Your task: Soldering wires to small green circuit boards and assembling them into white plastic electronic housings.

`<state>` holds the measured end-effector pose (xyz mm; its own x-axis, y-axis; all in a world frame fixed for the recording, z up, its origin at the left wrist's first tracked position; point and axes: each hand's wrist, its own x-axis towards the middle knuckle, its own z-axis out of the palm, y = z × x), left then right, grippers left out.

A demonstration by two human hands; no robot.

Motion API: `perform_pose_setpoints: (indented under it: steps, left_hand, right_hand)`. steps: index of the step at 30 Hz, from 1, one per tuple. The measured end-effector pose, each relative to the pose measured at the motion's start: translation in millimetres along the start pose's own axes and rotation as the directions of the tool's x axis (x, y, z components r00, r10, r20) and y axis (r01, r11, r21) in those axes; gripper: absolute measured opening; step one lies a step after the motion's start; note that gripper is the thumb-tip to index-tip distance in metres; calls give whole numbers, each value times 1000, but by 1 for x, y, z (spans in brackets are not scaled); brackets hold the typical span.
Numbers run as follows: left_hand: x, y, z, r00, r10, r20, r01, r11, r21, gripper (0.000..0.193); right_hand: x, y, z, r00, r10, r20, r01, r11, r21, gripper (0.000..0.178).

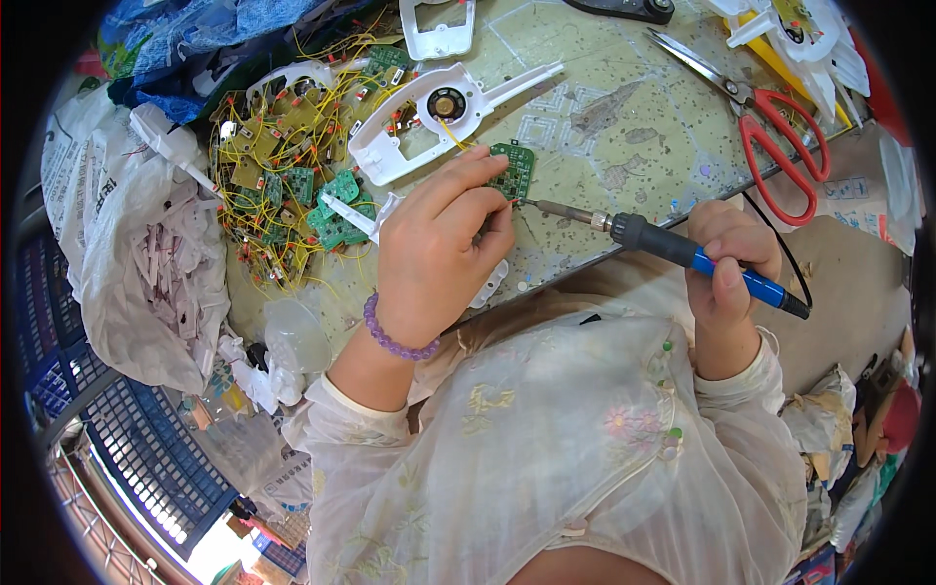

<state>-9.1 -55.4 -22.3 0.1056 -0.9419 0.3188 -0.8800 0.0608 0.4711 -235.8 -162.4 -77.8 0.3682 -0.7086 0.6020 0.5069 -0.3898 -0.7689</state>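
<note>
My right hand (726, 255) is closed around the blue handle of a soldering iron (663, 241), whose tip points left. That tip meets the lower edge of a small green circuit board (515, 174) lying on the bench. At the board's left edge my left hand (444, 229) has its thumb and fingers drawn together in a pinch; what they hold is too small to make out. Just beyond it lies a white plastic housing (398, 154) with a round black speaker (446, 104). A yellow wire (452, 135) runs from the speaker towards my left fingers.
Left of my hands is a heap of circuit boards with yellow wires (278, 161). A white bag (156, 283) of white plastic pieces stands beside it. Red-handled scissors (770, 136) lie at the right edge of the bench (585, 146), near more white housings (795, 39).
</note>
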Motion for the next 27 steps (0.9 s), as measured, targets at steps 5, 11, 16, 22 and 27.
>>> perform_pose_setpoints:
  steps: [5,11,16,22,27]
  left_hand:
    - [0,0,-1,1000,1,6,-1,1000,-1,13]
    - [-1,0,0,1000,4,6,-4,1000,3,13]
    - [0,-1,3,1000,15,-3,-15,1000,-2,13]
    - [0,-1,-3,1000,-13,7,13,1000,-27,11]
    - [1,2,-3,1000,-2,-7,2,998,-65,10]
  right_hand:
    - [-1,-1,1,1000,18,-12,-18,1000,-8,12]
    - [-2,0,1,999,16,-41,-15,1000,17,13]
    - [-2,2,1,992,23,-123,-18,999,39,14]
    - [21,-13,-14,892,-121,-436,3,965,-263,12]
    - [79,-59,-69,802,-577,157,121,-100,-988,18]
